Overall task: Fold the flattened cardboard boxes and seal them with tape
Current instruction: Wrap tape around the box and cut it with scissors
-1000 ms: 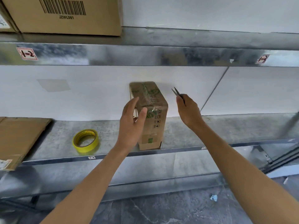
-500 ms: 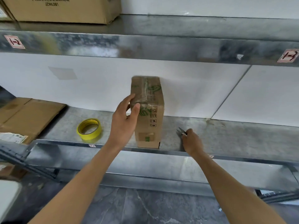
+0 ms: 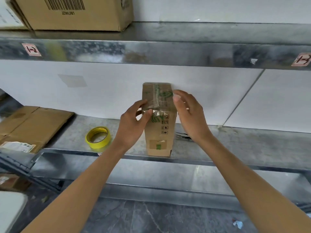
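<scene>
The grey stone floor [image 3: 151, 217] is seen nearest, below the metal shelf [image 3: 244, 143]. Both forearms are raised over the shelf's front rail. The box [image 3: 158, 138] is stood upright on the shelf, close to the front edge, and is sealed with clear, green-printed tape over its top and down its front face. The upper left corner of the box is gripped by the left hand [image 3: 133, 126]: the thumb is pressed on the taped front, and the fingers are curled round the left edge. The right hand [image 3: 190, 115] is held wide, fingers loosely spread, just beside the upper right edge of the box; contact cannot be confirmed. A thin dark tool [image 3: 182, 134] is laid on the shelf right of the box, partly hidden by the right wrist. A yellow roll of tape [image 3: 98, 137] is laid flat left of the box, apart from it. Flattened cardboard [image 3: 35, 125] is laid at the shelf's far left. A white wall [image 3: 101, 91] is seen behind. A large carton [image 3: 75, 14] with a barcode is stored on the upper shelf [image 3: 176, 52].
</scene>
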